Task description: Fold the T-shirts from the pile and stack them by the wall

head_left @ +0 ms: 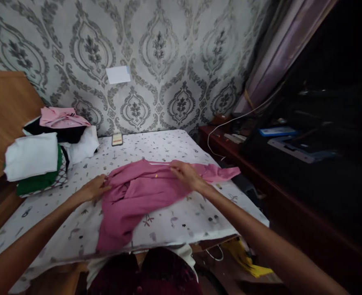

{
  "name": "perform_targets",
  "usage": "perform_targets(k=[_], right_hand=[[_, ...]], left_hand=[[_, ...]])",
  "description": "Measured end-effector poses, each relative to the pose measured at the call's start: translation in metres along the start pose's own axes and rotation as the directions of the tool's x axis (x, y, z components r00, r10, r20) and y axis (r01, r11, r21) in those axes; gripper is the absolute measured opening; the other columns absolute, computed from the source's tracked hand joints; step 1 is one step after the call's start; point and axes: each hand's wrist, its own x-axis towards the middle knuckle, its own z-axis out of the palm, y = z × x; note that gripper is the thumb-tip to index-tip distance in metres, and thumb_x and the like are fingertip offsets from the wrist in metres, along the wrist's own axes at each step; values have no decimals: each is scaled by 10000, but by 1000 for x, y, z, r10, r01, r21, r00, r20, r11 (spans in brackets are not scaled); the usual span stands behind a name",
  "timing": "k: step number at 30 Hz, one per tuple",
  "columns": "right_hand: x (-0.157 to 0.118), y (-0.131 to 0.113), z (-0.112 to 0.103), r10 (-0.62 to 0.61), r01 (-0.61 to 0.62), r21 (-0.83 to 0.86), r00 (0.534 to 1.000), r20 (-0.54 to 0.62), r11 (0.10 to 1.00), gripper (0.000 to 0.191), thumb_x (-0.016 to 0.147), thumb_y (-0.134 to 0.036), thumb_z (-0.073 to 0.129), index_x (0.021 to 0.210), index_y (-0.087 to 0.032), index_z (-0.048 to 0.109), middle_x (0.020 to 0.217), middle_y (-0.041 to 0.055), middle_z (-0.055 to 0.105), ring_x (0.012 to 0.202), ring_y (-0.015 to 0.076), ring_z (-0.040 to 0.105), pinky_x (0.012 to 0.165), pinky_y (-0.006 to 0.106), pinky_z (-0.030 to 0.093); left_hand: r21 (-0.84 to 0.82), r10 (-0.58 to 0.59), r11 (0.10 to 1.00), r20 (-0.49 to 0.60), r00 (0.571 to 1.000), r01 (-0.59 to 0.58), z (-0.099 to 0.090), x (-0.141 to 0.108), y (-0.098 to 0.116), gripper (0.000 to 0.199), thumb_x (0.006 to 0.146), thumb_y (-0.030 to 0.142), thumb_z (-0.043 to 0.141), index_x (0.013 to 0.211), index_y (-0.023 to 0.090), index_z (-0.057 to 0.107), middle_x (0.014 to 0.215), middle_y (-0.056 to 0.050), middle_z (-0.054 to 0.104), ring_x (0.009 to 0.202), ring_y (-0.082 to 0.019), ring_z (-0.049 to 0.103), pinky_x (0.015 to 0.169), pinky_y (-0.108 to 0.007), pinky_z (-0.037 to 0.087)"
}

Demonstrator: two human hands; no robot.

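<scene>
A pink long-sleeved top [150, 186] lies spread with loose folds over the white patterned sheet [168, 221]. One sleeve stretches out to the right, while another part drapes down toward the front edge. At the garment's left edge, my left hand [94, 188] has its fingers closed on the cloth. My right hand [185, 174] grips the upper edge, right of a small yellow mark on the fabric. The fingertips of both hands are partly hidden by cloth or by the hands themselves.
Folded clothes stand at the left, with a white piece [32, 155] and a pink piece [64, 117] on top. A phone-like item [117, 139] lies near the wall. On the right is a dark red desk [279, 196] with a white cable [230, 121]. Yellow cloth [245, 258] hangs below.
</scene>
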Motion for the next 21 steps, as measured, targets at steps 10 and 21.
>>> perform_targets(k=[10, 21], right_hand=[[136, -44, 101, -240, 207, 136, 924, 299, 969, 674, 694, -210, 777, 1336, -189, 574, 1313, 112, 636, 1197, 270, 590, 1019, 378, 453], [131, -33, 69, -90, 18, 781, 995, 49, 624, 272, 777, -464, 665, 783, -211, 565, 582, -28, 631, 520, 139, 621, 544, 256, 537]], left_hand=[[78, 79, 994, -48, 996, -75, -32, 25, 37, 144, 733, 266, 508, 854, 221, 572, 884, -36, 643, 924, -254, 603, 828, -358, 462], [-191, -62, 980, -32, 998, 54, 51, -45, 40, 814, 692, 456, 729, 1404, 217, 415, 1341, -160, 531, 1268, -368, 478, 1030, -480, 401]])
